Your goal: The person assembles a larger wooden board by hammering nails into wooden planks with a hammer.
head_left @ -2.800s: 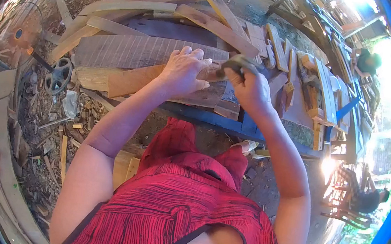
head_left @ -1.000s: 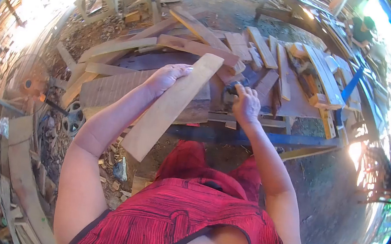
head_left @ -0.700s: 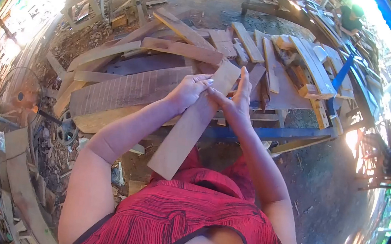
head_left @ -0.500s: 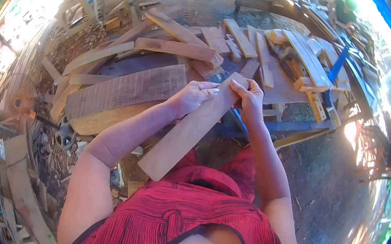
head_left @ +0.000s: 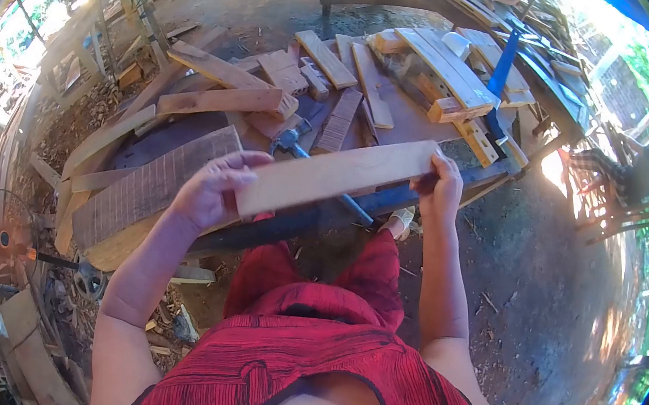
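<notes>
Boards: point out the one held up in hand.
The plain pale board, its right end gripped by the right hand and partly hiding the blue-handled hammer. No other board is in either hand.

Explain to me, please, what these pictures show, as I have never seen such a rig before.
There is no robot here, only a person's two bare hands, seen by a camera worn on the person's head, looking forward and down. The right hand grips one end of a pale board; the left hand is loosely open at the other end, perhaps touching it. Beyond, the table bears wood pieces, a striped dark board and a hammer, partly hidden by the pale board.
</notes>
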`<move>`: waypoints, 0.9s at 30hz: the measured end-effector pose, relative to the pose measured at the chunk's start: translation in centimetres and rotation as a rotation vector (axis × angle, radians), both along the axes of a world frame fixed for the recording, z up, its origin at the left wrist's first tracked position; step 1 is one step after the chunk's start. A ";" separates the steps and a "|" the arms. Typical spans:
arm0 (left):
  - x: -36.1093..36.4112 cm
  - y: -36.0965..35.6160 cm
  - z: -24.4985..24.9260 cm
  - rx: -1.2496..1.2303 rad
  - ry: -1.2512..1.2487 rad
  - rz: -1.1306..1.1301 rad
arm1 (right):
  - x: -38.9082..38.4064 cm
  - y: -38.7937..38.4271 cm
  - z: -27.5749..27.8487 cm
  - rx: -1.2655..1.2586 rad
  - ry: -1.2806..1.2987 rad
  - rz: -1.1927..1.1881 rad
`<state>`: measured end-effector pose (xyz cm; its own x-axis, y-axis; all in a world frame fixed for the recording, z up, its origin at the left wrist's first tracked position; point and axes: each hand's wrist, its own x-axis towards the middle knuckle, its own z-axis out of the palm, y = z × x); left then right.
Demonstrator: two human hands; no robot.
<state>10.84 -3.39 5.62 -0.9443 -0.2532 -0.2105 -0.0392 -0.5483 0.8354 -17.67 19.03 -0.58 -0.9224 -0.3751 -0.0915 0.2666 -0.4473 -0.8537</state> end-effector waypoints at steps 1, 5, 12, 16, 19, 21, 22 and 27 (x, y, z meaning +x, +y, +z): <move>-0.4 -0.4 0.3 0.051 0.058 0.113 | -0.1 0.6 -0.3 -0.034 -0.048 0.012; -4.2 -3.4 0.2 0.102 0.017 0.319 | 0.2 3.1 -0.5 0.015 -0.097 0.038; -17.6 -8.2 0.7 -0.236 -0.068 0.546 | -0.3 4.8 1.8 0.007 0.032 0.088; -27.6 -11.7 1.5 -0.373 -0.095 0.646 | -2.5 2.8 2.9 0.043 0.076 0.057; -33.6 -12.3 1.7 -0.383 -0.116 0.597 | -4.7 1.4 2.5 0.017 0.080 0.037; -36.7 -13.1 0.4 -0.387 -0.116 0.509 | -5.9 0.3 2.2 0.037 0.150 0.047; -37.9 -13.2 -0.3 -0.342 -0.158 0.471 | -6.2 0.0 1.8 0.046 0.117 0.062; -41.7 -14.8 -6.4 -0.226 -0.087 0.435 | -7.1 -1.0 0.0 0.119 0.084 0.126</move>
<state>-30.84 -18.22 -0.77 -0.7227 -0.6679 -0.1781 0.0780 -0.3348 0.9391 -24.76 18.05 -0.56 -0.8750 -0.4796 -0.0666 0.2398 -0.3098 -0.9201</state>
